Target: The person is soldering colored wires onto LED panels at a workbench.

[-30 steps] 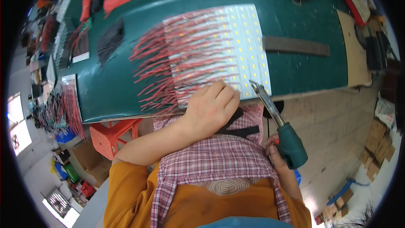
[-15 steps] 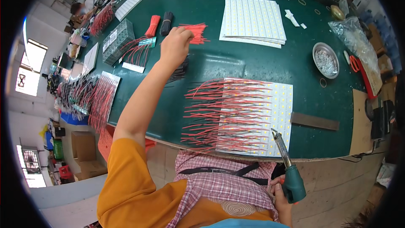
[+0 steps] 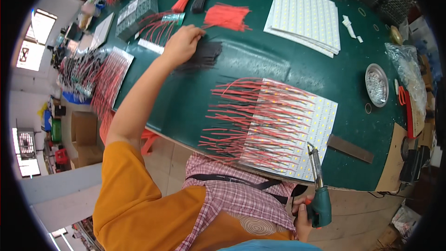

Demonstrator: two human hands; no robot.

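My left hand (image 3: 182, 45) is pinched closed over the table, between a loose pile of short red wires (image 3: 228, 16) and a pile of black wires (image 3: 205, 56). A red strand shows at its fingertips, but I cannot tell whether it is held or belongs to the pile. My right hand (image 3: 303, 214), at the table's front edge, grips a green-handled soldering iron (image 3: 321, 207). The iron's bent tip is over a white LED board (image 3: 325, 111). Rows of red and black wires (image 3: 232, 116) lie across that board and hang past its left side.
A flat metal bar (image 3: 350, 148) lies right of the board. Farther back are stacked white LED boards (image 3: 302, 16), a metal bowl of small bits (image 3: 377, 86) and a plastic bag (image 3: 409, 69). Wired boards (image 3: 121, 58) and a grey block stack (image 3: 137, 15) stand at left.
My left hand has moved back from the red wire pile toward the black wires, uncovering the red pile. The whole view has turned and shifted. The iron stays over the board.
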